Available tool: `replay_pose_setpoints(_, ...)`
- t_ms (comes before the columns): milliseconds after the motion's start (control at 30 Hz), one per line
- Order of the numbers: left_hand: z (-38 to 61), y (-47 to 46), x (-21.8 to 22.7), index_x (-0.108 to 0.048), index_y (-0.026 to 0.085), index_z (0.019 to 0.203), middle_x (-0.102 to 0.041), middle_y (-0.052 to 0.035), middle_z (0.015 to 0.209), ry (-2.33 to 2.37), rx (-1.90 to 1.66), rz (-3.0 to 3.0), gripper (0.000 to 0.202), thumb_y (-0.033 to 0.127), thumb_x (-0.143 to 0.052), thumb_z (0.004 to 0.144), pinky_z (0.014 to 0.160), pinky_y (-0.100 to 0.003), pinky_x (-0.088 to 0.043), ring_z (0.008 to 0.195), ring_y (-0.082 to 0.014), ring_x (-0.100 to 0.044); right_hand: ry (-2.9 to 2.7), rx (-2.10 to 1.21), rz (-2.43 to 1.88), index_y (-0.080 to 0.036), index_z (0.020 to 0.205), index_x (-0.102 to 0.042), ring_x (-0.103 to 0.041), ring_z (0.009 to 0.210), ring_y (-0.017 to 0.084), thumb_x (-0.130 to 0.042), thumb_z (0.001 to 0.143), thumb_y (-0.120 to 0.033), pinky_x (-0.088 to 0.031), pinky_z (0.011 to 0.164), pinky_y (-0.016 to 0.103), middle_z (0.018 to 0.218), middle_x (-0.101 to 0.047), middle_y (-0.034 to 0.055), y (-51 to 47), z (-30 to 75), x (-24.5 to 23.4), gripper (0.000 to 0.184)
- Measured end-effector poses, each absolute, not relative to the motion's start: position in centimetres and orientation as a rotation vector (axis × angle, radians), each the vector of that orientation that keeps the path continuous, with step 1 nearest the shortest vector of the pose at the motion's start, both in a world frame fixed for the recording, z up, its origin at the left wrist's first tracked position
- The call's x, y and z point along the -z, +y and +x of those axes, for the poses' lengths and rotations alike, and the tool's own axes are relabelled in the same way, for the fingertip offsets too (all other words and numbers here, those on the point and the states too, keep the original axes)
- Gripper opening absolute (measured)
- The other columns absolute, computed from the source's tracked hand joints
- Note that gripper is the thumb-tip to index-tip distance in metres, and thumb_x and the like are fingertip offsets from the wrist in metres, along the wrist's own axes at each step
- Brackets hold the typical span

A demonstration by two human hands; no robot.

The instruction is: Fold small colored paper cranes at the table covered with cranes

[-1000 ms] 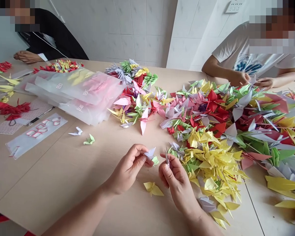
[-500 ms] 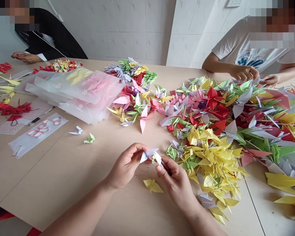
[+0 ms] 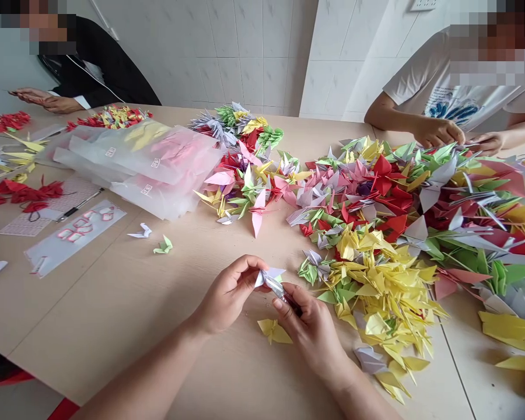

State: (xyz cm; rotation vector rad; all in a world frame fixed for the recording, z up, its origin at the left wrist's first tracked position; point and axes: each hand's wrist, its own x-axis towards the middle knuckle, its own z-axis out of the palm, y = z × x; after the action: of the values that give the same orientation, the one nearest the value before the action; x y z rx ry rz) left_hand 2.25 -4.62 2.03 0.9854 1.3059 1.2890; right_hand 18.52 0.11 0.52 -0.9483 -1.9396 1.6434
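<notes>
Pinched winged paper crane [image 3: 276,272]: plain pale lilac
Narrow metal hand tool [image 3: 274,286]: shiny silver
Heaped pointed paper cranes [image 3: 382,175]: yellow, red, pink, green, lilac
Smooth wall tiles [image 3: 249,35]: white, grey-veined

Soft, diffuse light is falling across the desk [image 3: 91,326], and a faint-edged shadow is spreading to the left of the hands [image 3: 227,294]. The plastic bags [image 3: 157,201] are showing a hazy, pale sheen. Wide-angle distortion is tilting the joints of the wall [image 3: 254,70] and stretching the folded paper [image 3: 511,329] at right. Pixel blocks are covering both upper corners.
</notes>
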Motion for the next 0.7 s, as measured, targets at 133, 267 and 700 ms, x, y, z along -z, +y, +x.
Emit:
replay_pose_setpoints(133, 2.24, -4.69, -2.04, -0.054, 0.018, 0.094, -0.058, -0.0018, 0.085, 1.306, -1.282, 0.985, 0.013, 0.029, -0.048, 0.088, 0.078, -0.031, -0.048, 0.080, -0.0149, -0.057, -1.949, -1.617, -0.960, -0.018, 0.098, -0.059, -0.035, 0.055, 0.013, -0.046, 0.089, -0.034, -0.029, 0.047, 0.021, 0.063, -0.042, -0.0019, 0.03, 18.54, -0.46, 0.022)
replay_pose_setpoints(267, 2.25, -4.63, -1.96, -0.054, 0.018, 0.093, -0.058, -0.0016, 0.084, 1.301, -1.287, 0.984, 0.013, 0.029, -0.048, 0.088, 0.077, -0.030, -0.048, 0.079, -0.0147, -0.057, -1.966, -1.599, -0.957, -0.019, 0.102, -0.059, -0.034, 0.055, 0.012, -0.046, 0.089, -0.033, -0.028, 0.047, 0.022, 0.062, -0.041, -0.0025, 0.13, 18.52, -0.48, 0.024)
replay_pose_setpoints(700, 2.34, -4.61, -2.14, -0.055, 0.019, 0.093, -0.057, -0.0012, 0.084, 1.295, -1.267, 0.979, 0.012, 0.028, -0.048, 0.088, 0.077, -0.029, -0.047, 0.080, -0.0142, -0.057, -1.996, -1.561, -0.967, -0.019, 0.093, -0.060, -0.037, 0.056, 0.013, -0.046, 0.089, -0.031, -0.028, 0.050, 0.023, 0.062, -0.042, -0.0026, 0.12, 18.58, -0.54, 0.020)
